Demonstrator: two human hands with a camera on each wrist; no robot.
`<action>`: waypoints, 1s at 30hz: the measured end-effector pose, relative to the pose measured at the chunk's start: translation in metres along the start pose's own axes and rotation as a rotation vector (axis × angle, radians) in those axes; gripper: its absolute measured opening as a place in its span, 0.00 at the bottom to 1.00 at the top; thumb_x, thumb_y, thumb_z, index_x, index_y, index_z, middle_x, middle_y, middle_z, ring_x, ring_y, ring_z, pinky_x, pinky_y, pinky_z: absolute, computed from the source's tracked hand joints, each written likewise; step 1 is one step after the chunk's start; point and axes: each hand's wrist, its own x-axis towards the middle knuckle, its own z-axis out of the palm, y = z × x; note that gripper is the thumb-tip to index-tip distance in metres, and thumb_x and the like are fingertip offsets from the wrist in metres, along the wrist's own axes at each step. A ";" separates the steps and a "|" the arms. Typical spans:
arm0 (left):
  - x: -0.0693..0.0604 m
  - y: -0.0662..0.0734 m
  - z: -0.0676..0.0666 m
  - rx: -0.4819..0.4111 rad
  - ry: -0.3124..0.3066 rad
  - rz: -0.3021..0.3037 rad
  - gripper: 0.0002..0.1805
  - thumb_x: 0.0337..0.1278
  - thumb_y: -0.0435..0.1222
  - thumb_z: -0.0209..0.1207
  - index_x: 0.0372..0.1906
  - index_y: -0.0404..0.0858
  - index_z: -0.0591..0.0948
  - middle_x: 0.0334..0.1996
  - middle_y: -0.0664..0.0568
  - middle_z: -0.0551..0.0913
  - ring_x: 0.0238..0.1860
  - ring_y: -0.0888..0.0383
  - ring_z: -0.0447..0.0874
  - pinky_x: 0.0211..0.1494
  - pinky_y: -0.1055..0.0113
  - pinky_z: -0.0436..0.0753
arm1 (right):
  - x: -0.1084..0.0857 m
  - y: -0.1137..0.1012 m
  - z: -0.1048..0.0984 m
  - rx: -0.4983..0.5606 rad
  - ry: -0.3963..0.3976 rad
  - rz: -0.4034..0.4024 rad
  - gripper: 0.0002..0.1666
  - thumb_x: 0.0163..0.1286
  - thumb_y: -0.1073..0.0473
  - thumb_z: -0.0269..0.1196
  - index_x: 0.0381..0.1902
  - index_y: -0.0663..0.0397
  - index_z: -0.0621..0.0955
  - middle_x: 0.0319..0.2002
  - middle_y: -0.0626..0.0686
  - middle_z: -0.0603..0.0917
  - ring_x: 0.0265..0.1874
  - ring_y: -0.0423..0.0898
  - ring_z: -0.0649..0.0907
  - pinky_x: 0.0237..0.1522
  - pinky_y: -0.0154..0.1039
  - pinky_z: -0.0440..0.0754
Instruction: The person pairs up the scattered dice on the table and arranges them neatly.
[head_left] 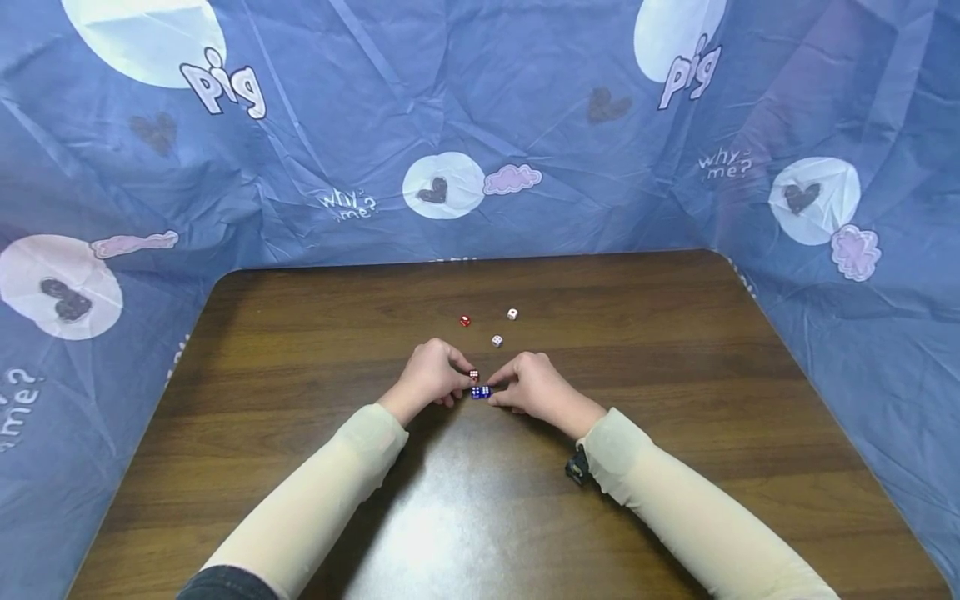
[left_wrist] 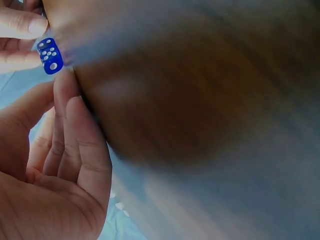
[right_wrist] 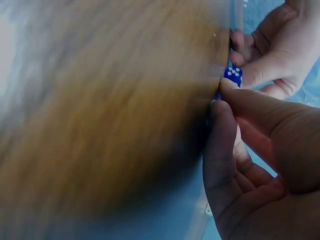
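Two blue dice (head_left: 481, 392) sit side by side on the table between the hands. My left hand (head_left: 435, 372) pinches a dark red die (head_left: 473, 375) between thumb and index finger, just behind the blue pair. That red die is hidden by fingers in the left wrist view. My right hand (head_left: 536, 386) holds the right end of the blue pair with thumb and index finger. In the left wrist view a blue die (left_wrist: 50, 56) shows close to both hands' fingertips. The right wrist view shows a blue die (right_wrist: 233, 74) beside the right index fingertip.
Beyond the hands lie a red die (head_left: 465, 321) and two white dice, one nearer (head_left: 497, 341) and one farther (head_left: 512, 314). The brown wooden table (head_left: 315, 308) is bordered by a blue printed cloth (head_left: 480, 100) at the back and sides.
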 end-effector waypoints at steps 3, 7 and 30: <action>-0.001 0.000 -0.002 -0.014 -0.004 -0.004 0.04 0.54 0.30 0.73 0.36 0.39 0.91 0.15 0.48 0.84 0.14 0.52 0.84 0.16 0.65 0.82 | 0.000 0.003 -0.006 -0.001 -0.007 0.022 0.13 0.58 0.60 0.79 0.41 0.53 0.91 0.14 0.43 0.83 0.11 0.40 0.80 0.19 0.36 0.82; 0.000 0.000 -0.003 -0.024 -0.013 -0.017 0.04 0.54 0.30 0.74 0.36 0.39 0.91 0.15 0.47 0.84 0.14 0.52 0.84 0.16 0.65 0.81 | 0.001 0.009 -0.019 0.002 -0.001 0.072 0.15 0.56 0.60 0.80 0.42 0.55 0.91 0.13 0.46 0.82 0.11 0.41 0.81 0.19 0.37 0.82; 0.002 0.000 -0.001 -0.008 -0.020 -0.012 0.02 0.55 0.31 0.74 0.34 0.40 0.91 0.16 0.48 0.84 0.16 0.52 0.85 0.17 0.65 0.82 | 0.074 -0.017 -0.036 -0.003 0.105 0.059 0.21 0.65 0.49 0.74 0.50 0.55 0.88 0.19 0.55 0.85 0.18 0.49 0.85 0.28 0.39 0.82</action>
